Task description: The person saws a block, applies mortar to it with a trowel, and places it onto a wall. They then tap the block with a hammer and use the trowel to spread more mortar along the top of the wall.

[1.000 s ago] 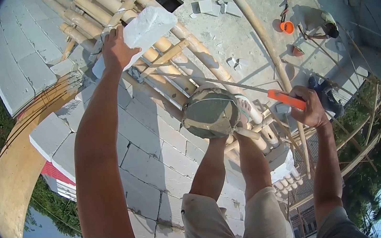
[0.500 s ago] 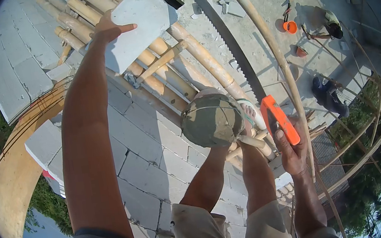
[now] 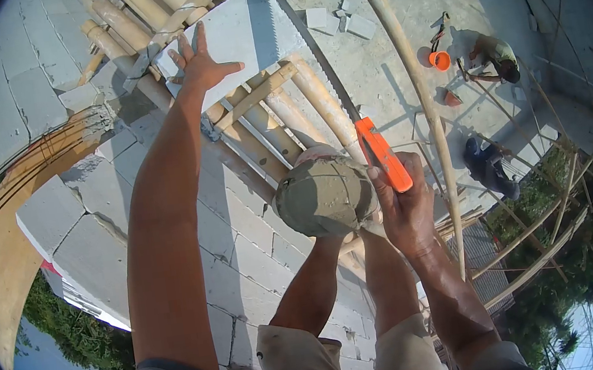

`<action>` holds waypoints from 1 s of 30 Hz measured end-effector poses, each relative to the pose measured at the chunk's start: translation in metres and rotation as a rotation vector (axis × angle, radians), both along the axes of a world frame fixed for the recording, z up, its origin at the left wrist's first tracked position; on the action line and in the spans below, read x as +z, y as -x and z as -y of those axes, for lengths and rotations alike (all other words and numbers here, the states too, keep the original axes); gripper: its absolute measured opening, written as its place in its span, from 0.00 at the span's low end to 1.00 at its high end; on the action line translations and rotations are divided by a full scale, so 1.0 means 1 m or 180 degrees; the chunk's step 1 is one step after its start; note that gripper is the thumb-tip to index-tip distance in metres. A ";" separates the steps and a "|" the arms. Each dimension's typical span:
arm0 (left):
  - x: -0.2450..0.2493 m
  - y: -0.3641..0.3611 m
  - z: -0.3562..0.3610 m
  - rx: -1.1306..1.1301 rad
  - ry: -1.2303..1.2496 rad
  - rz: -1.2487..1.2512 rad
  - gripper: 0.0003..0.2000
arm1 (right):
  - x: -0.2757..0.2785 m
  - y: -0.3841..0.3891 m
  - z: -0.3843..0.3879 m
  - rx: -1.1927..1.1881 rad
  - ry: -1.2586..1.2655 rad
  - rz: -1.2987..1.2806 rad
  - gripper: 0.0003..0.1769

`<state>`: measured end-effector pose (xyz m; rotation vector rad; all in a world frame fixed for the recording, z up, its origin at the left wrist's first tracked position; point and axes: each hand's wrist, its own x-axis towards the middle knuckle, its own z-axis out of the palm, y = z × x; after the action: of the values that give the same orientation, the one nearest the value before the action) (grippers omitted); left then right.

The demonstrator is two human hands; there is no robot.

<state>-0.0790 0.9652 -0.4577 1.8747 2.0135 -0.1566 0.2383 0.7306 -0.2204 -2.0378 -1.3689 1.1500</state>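
My left hand lies with fingers spread on top of a pale block, which rests on bamboo poles. In my right hand is the orange handle of a long toothed hand saw. The saw's blade runs up along the block's right end, close to it; whether its teeth touch the block I cannot tell. Between my arms and above my knees is a round bucket of grey mortar, its rim tied with wire.
Bamboo poles form a scaffold beside the block wall. An upright pole curves past on the right. On the floor far below are two people, an orange bucket and block pieces.
The saw and my right hand have moved left, bringing the blade to the block's right end. My left hand has shifted right with its fingers spread wider. The whole view has shifted somewhat.
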 end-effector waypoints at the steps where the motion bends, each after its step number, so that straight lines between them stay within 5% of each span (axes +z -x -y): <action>1: 0.012 -0.014 0.017 0.0209 0.0246 0.0090 0.72 | 0.002 0.003 -0.001 -0.0075 0.0076 -0.0042 0.16; 12: 0.027 -0.036 0.039 0.0549 0.0689 -0.0046 0.66 | 0.015 0.024 -0.032 -0.0121 0.0402 -0.0039 0.15; 14: 0.028 -0.034 0.035 0.1284 0.0598 0.0521 0.65 | 0.012 0.027 -0.031 -0.0095 0.0271 -0.0009 0.14; 16: 0.006 -0.037 0.021 0.1233 0.0676 0.0401 0.65 | 0.013 0.026 -0.030 -0.0018 0.0186 0.0018 0.14; 22: 0.040 -0.037 0.019 0.1450 0.1106 0.0353 0.65 | 0.024 0.031 -0.056 -0.0096 0.0437 -0.0269 0.14; 30: 0.032 -0.040 0.019 0.1338 0.1123 0.0104 0.66 | -0.021 0.054 -0.126 0.0154 0.0756 0.0052 0.18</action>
<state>-0.0389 0.9459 -0.4254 1.2100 2.1404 -0.3358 0.1843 0.8567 -0.2412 -2.1901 -1.3511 1.3774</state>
